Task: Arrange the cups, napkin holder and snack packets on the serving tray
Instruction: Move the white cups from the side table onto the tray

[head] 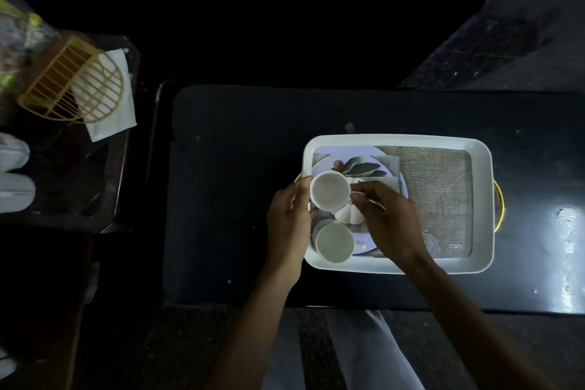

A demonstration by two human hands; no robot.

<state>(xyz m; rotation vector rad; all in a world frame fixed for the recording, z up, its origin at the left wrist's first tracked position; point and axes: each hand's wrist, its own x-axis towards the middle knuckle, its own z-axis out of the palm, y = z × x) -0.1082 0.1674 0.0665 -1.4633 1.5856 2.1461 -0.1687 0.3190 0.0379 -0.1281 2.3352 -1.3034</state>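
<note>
- One yellow wire napkin holder (pixel 74 85) lay tipped on a side table at far left, beside one white napkin (pixel 117 104).
- The left hand (pixel 289 225) and right hand (pixel 384 218) together gripped one white cup (pixel 330 190) over the tray's left end.
- A second white cup (pixel 335 244) stood inside the white serving tray (pixel 482 199), just below the first.
- That single tray rested on one black table (pixel 237 168).

Dim domestic room, likely a home sitting area. Low glossy black table (pixel 240 199) carries a white serving tray (pixel 482 199); left, a small side table (pixel 104 199) holds a yellow wire napkin holder (pixel 76 82).
</note>
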